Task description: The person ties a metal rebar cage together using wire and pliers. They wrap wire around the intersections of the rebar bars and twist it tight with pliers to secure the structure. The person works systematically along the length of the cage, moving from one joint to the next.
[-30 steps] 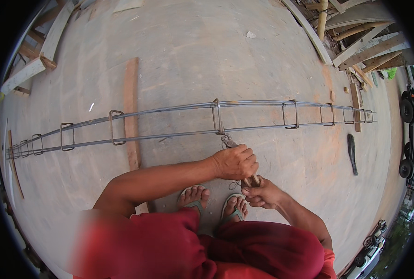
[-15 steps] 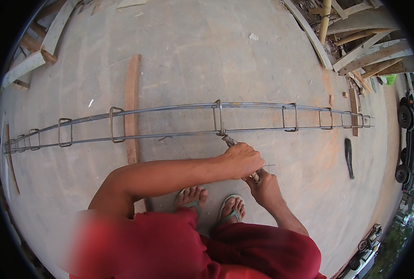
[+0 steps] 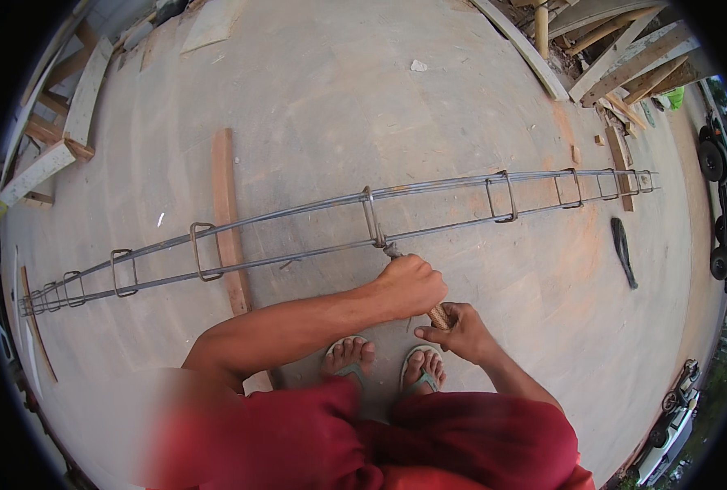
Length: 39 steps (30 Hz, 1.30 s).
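Compared with half a second earlier, the grip of the right hand [image 3: 469, 335] is found loosened: its thumb is now extended to the left, apart from the bent fingers. A longer stretch of the tool's wrapped handle [image 3: 439, 316] is exposed between that hand and the left hand [image 3: 415, 287]. The view is turned: the steel cage [image 3: 298, 254], formerly near level, is shown sloping upward to the right, and more of the pale board [image 3: 214, 24] at upper left is revealed.

L arm [image 3: 286, 328] is held bent, forearm laid across in front of torso; L grip [image 3: 414, 286] is closed fist-like. R grip [image 3: 466, 333] is held just below & to R, w/ thumb extended; R forearm [image 3: 520, 380] is angled up from lower R.
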Tool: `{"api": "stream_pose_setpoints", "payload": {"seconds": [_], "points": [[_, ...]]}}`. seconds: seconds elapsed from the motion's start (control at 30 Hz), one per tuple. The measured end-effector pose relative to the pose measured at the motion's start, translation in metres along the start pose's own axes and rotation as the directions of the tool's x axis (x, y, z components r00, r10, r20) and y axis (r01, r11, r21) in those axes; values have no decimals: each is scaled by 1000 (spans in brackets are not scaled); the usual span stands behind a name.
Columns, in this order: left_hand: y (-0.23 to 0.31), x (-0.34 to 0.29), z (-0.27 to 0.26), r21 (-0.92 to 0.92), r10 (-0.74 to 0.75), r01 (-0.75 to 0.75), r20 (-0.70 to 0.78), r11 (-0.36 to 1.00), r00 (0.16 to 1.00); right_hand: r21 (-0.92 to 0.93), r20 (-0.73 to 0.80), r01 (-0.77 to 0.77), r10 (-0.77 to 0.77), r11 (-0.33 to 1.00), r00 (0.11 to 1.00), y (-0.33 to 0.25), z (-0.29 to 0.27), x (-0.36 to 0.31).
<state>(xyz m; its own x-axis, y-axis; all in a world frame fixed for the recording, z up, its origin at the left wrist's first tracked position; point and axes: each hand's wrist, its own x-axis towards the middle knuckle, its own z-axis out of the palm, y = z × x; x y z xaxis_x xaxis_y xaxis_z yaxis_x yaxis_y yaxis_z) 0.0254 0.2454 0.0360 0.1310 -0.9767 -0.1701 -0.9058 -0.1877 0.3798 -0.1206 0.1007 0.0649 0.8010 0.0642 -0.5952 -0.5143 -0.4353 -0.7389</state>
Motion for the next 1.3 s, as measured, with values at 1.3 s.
{"api": "stream_pose_setpoints", "payload": {"seconds": [1.3], "points": [[37,-86,39,-991,-709,44,123,-129,695,743,407,-209,-181,636,895,58,44,-9]]}}
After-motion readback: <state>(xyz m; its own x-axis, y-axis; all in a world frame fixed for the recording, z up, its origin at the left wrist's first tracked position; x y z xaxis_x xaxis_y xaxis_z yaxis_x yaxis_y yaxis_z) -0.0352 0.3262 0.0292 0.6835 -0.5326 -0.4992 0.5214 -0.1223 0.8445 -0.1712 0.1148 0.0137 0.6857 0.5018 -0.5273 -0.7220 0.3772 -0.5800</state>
